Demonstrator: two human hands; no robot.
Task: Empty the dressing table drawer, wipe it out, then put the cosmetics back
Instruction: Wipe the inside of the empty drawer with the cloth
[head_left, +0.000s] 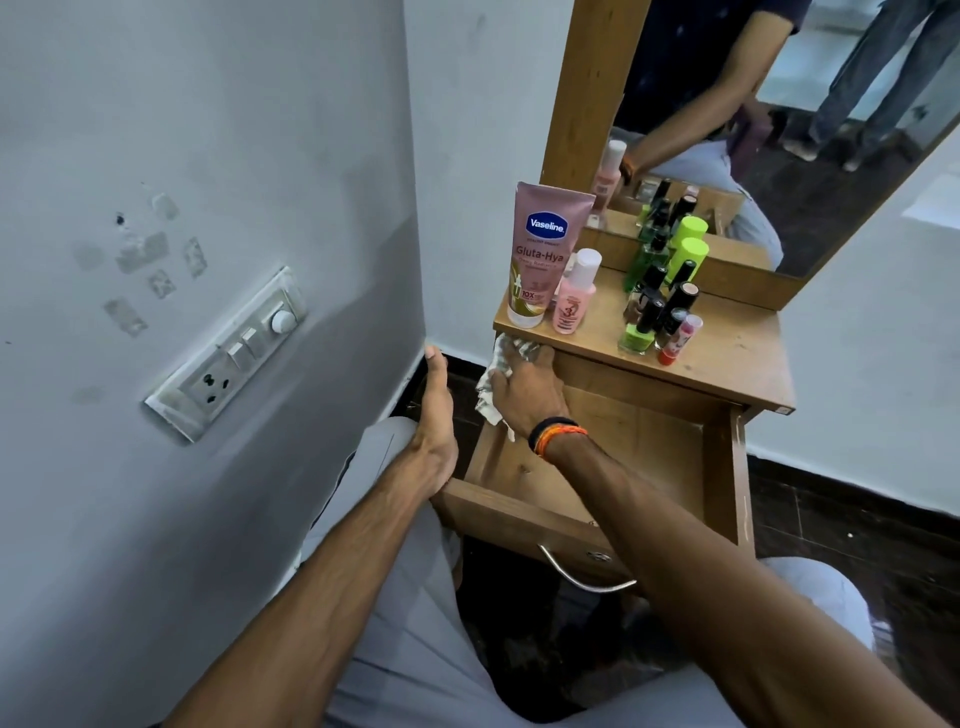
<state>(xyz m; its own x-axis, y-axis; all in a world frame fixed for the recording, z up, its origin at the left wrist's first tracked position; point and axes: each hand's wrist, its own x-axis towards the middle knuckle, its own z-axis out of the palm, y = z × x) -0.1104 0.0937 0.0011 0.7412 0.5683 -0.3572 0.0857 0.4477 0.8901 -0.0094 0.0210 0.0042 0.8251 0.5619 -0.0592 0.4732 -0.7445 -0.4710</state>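
The wooden drawer (719, 467) of the dressing table stands pulled out, and nothing lies on its visible floor. My right hand (524, 389) grips a white cloth (491, 397) against the drawer's far left inner corner, under the tabletop edge. My left hand (436, 415) hangs beside the drawer's left wall, fingers straight, holding nothing. On the tabletop (727, 358) stand a pink Vaseline tube (543, 254), a small pink bottle (574, 296), a green bottle (644, 260), two lime-capped containers (685, 249) and several nail polish bottles (654, 317).
A mirror (779, 130) rises behind the tabletop in a wooden frame. The white wall with a switch panel (228, 353) runs close on the left. A metal handle (582, 577) sticks out from the drawer front. My knees sit below the drawer, over a dark floor.
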